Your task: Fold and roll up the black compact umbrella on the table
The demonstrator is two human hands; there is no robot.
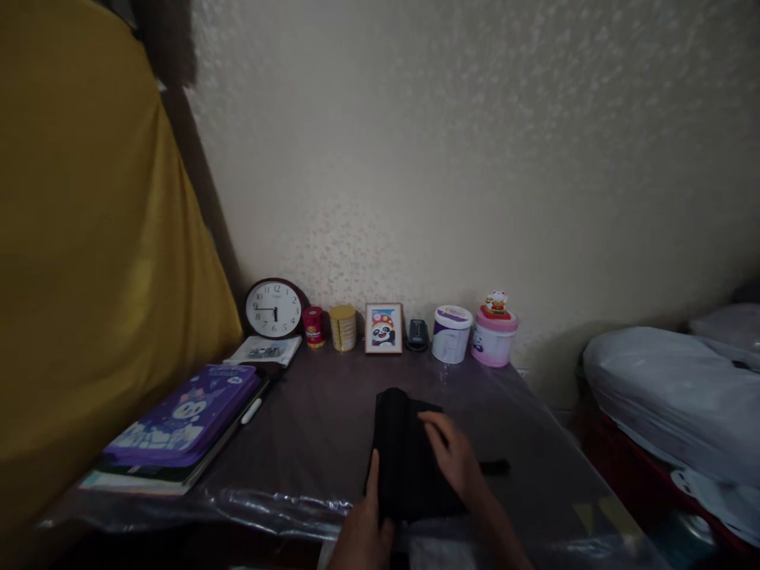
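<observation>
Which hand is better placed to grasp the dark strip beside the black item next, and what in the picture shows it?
Probably the right hand: it touches the right part of the black item, close beside the dark strip. The left hand is at the item's left edge, farther away.

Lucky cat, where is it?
In the head view, the lucky cat sits on the pink tub at the back right of the table, beside the white tub.

The left hand (362,532) was positioned low, one finger (373,476) extended forward. The right hand (456,455) was angled inward, fingers (438,419) slightly bent, with the right forearm (497,524) extending back toward the lower right.
</observation>
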